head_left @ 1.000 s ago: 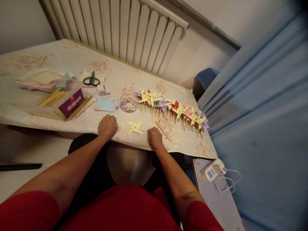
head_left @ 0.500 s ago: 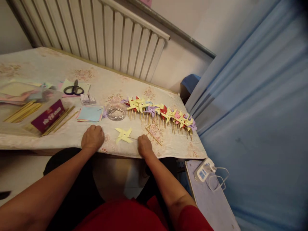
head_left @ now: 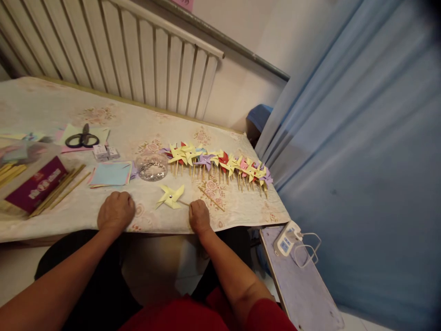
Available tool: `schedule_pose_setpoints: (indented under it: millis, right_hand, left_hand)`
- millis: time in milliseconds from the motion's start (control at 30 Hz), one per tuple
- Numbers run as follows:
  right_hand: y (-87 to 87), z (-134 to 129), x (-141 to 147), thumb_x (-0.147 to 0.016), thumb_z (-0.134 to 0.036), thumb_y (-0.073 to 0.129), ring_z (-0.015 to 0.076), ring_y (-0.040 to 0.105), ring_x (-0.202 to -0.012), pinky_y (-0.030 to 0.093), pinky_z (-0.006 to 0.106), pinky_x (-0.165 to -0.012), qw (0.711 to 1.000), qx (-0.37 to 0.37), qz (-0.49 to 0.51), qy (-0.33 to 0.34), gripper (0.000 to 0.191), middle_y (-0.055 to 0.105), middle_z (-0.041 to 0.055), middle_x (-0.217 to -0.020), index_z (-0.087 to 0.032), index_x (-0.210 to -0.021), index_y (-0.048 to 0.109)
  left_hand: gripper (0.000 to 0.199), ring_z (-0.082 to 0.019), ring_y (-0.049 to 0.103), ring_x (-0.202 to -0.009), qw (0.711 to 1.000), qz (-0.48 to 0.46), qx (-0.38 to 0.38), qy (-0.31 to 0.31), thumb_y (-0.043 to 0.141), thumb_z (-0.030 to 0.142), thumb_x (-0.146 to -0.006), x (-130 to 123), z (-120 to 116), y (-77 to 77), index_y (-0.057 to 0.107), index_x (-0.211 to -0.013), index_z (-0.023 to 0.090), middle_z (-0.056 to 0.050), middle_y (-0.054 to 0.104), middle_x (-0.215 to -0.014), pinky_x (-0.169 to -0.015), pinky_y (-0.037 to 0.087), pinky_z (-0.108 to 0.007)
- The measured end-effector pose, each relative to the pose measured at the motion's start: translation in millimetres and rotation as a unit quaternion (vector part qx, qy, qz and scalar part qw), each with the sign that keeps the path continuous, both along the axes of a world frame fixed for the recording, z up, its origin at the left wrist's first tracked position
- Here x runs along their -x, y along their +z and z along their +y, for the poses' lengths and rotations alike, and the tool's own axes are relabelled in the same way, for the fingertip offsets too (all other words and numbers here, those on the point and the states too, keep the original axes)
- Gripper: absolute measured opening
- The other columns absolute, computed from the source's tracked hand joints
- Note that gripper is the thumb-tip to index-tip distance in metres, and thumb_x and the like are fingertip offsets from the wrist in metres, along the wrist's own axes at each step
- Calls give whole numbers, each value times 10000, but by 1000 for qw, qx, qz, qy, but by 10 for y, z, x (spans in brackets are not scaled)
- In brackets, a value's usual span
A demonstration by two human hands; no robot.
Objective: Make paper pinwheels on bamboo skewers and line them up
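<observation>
1. Pinwheel (head_left: 170, 196): on or just above the counter (head_left: 246, 207), its stick (head_left: 184, 203) gripped by the fingers of the right hand (head_left: 199, 216); twisting could crease the blades (head_left: 177, 193).
2. Left hand (head_left: 116, 211): fingers curled, contents undeterminable; a sweep could scatter the papers (head_left: 110, 174).
3. Loose stick (head_left: 212, 199): near the right hand; a nudge could roll it.
</observation>
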State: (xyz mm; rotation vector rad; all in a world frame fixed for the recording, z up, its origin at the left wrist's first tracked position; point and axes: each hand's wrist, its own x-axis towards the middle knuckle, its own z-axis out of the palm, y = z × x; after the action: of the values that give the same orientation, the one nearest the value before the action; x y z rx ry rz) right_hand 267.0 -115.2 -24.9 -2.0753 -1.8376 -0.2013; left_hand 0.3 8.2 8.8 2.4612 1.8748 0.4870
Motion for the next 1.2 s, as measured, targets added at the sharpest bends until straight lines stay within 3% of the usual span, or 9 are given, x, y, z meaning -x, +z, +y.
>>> schedule_pose_setpoints:
  millis: [300,600,1200]
  right_hand:
    - [-40,12,-10,-970,-130,469,211,515,-907,414,303,-802,1000,-21,6,11,191,617,72,-899,-190,-867,618]
    - [-122,37,-22,-971,-124,471,215,501,-840,418,315,-743,994,-105,-5,32,221,587,60,-825,-205,-795,576]
    - [-121,44,-14,-969,-136,487,212,496,-832,425,316,-741,993,-112,-3,26,215,580,54,-818,-211,-780,558]
  left_hand:
    - [368,-298,565,-841,999,41,-22,10,287,336,-957,9,16,-19,615,-851,206,-131,584,-899,-687,443,-400]
    - [467,-276,568,-881,996,90,13,23,251,334,-997,-1,42,-16,671,-954,135,-164,615,-977,-702,397,-355]
    - [470,-273,569,-894,995,89,13,30,265,357,-994,-22,23,25,678,-992,134,-165,615,-1008,-690,391,-351]
